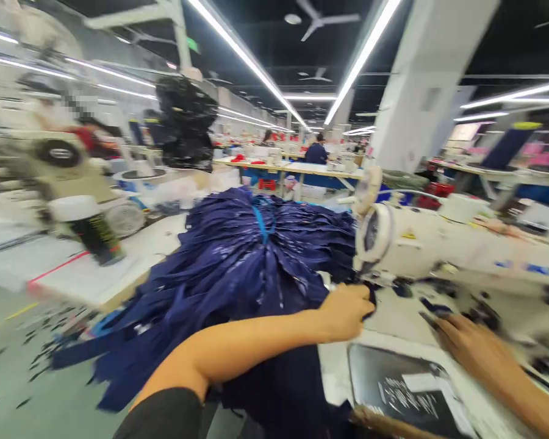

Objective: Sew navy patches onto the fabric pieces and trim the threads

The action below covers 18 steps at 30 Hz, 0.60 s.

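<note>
My left hand (348,312) is closed on the edge of a dark navy fabric piece (370,297), just under the head of a white sewing machine (412,241). A big heap of navy fabric strips (238,274), tied with a bright blue band (260,224), spreads beside and behind my left forearm. My right hand (469,341) rests low over the machine table (393,317), right of the needle area. Its fingers are bent together around a small dark, pointed thing, too blurred to name. Small dark scraps lie just beyond it.
A black tray-like panel (402,387) with a white label lies on the table in front of me. To the left are another machine (73,164), a white-capped dark can (89,228) and a black plastic bag (185,122). Dark scraps litter the floor. A co-worker (316,151) sits farther back.
</note>
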Motion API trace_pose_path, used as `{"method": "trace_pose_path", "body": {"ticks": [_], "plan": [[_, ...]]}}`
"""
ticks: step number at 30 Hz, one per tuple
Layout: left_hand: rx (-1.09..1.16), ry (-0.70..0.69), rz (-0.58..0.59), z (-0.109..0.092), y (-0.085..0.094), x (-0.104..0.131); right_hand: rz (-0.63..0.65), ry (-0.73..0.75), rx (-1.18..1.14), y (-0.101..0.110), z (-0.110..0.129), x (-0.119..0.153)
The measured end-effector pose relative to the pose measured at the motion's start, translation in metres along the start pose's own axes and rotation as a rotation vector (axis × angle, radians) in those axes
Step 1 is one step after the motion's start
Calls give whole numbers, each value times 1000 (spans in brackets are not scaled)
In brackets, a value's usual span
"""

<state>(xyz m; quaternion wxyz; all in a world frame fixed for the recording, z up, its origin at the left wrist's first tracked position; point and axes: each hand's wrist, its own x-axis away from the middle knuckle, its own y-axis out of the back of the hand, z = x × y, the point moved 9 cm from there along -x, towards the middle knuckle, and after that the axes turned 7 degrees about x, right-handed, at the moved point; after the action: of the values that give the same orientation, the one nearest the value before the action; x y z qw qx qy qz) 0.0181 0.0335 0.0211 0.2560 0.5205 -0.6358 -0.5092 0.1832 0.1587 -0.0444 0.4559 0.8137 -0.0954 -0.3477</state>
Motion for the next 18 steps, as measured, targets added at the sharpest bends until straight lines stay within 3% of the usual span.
{"method": "trace_pose_path", "body": {"ticks": [3,5,7,9,14,18], "plan": [[-458,-323,9,-21,-7,-13,270,-21,120,13,13,-16],[-570,-390,55,-15,-23,-23,355,-68,100,17,8,-25],[-574,-380,110,-3,-38,-31,369,-147,83,21,-5,-27],[-538,-326,95,8,-41,-33,365,-191,57,25,-15,-25],[-377,-257,12,19,-27,-14,352,-212,-30,31,-20,-29],[-276,-265,-32,20,-22,-5,394,-251,6,21,-21,-48]]}}
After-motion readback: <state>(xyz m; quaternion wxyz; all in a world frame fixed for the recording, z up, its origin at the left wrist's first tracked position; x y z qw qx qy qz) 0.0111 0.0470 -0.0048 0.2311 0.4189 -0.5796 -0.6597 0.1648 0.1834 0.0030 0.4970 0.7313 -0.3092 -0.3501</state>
